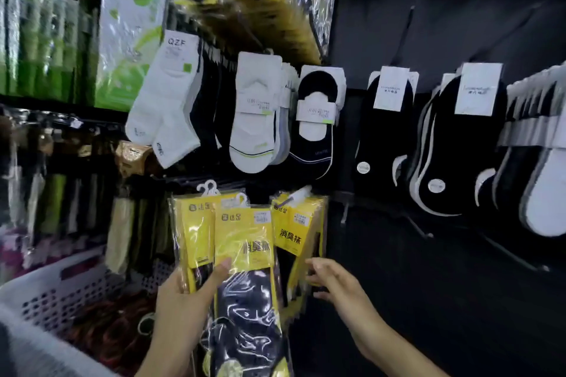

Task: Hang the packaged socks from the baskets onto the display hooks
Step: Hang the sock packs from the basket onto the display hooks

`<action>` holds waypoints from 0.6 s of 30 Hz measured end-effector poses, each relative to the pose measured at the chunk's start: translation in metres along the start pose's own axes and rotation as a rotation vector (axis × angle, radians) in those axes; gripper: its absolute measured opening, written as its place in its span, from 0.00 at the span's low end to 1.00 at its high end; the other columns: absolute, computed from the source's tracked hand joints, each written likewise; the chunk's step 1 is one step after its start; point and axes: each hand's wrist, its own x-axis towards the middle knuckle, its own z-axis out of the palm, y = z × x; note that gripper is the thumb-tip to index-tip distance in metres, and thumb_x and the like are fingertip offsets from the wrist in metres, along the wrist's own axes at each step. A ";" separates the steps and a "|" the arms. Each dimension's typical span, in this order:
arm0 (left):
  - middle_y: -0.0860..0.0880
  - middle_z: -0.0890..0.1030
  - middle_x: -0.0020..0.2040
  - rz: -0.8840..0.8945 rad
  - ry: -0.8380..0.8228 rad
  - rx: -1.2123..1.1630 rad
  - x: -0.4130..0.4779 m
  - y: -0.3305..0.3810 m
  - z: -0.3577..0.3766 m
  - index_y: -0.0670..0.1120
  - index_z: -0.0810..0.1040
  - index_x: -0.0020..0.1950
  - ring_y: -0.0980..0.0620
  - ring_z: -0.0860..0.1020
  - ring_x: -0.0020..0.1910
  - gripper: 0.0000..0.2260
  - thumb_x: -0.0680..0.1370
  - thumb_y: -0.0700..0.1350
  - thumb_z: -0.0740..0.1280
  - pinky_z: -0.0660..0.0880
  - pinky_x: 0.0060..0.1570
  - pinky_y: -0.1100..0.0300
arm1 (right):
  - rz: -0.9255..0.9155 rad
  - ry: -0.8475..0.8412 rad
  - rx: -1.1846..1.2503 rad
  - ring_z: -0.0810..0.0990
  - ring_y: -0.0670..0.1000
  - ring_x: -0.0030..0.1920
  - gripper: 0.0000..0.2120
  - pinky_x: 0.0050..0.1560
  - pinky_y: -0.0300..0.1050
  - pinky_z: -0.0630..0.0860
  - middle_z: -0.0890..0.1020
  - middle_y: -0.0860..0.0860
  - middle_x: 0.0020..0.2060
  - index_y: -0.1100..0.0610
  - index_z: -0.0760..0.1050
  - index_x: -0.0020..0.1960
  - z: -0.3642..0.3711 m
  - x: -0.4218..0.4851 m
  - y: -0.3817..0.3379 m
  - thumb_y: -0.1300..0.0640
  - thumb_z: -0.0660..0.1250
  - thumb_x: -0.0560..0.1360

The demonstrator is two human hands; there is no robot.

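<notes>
White perforated plastic basket (61, 291) sits at lower left, wall and rim toward you. Contents: dark reddish goods (107, 333), heaped, too blurred to identify. No yellow packs can be made out inside it.

Task item: packaged socks (245, 254), yellow card headers under clear film, dark socks showing in the lower half. You hold at least two packs, fanned and upright in front of the lower display row, with their white hanger tabs at the top. Whether a tab is caught on a hook cannot be told from this view.

Left hand (183, 294): closed around the bundle from its left edge. Your thumb lies flat across the front film of the nearest pack and your fingers go behind, out of sight.

Right hand (337, 285): holds nothing. Fingers are spread and loosely bent, tips just beside the lower edge of the hung packs (294, 223). Contact cannot be confirmed.

Those hung packs are the same yellow type, several deep on one hook, just right of your bundle. A bare hook (419, 229) juts out of the dark panel to their right.

Row above: white socks (254, 119) left of centre, black socks (386, 131) to the right, all hanging by card headers.
</notes>
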 end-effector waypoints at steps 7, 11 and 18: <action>0.61 0.84 0.36 -0.049 -0.034 -0.027 -0.042 0.021 -0.006 0.52 0.81 0.43 0.59 0.81 0.39 0.17 0.59 0.57 0.75 0.73 0.39 0.63 | -0.026 -0.067 0.102 0.82 0.42 0.52 0.22 0.53 0.37 0.76 0.84 0.44 0.51 0.48 0.78 0.54 0.043 -0.030 -0.046 0.39 0.71 0.64; 0.56 0.80 0.27 -0.052 -0.032 0.072 -0.053 0.026 -0.005 0.53 0.77 0.36 0.54 0.76 0.29 0.10 0.65 0.56 0.73 0.69 0.26 0.74 | -0.008 -0.033 0.197 0.83 0.44 0.52 0.16 0.55 0.38 0.77 0.85 0.45 0.50 0.52 0.78 0.56 0.037 -0.046 -0.042 0.48 0.71 0.70; 0.49 0.70 0.31 -0.033 0.014 0.151 -0.045 0.013 -0.019 0.43 0.70 0.34 0.53 0.67 0.30 0.19 0.71 0.58 0.67 0.63 0.33 0.60 | -0.041 0.275 0.292 0.84 0.51 0.50 0.09 0.52 0.46 0.77 0.86 0.51 0.48 0.54 0.78 0.56 -0.025 -0.067 -0.024 0.57 0.66 0.76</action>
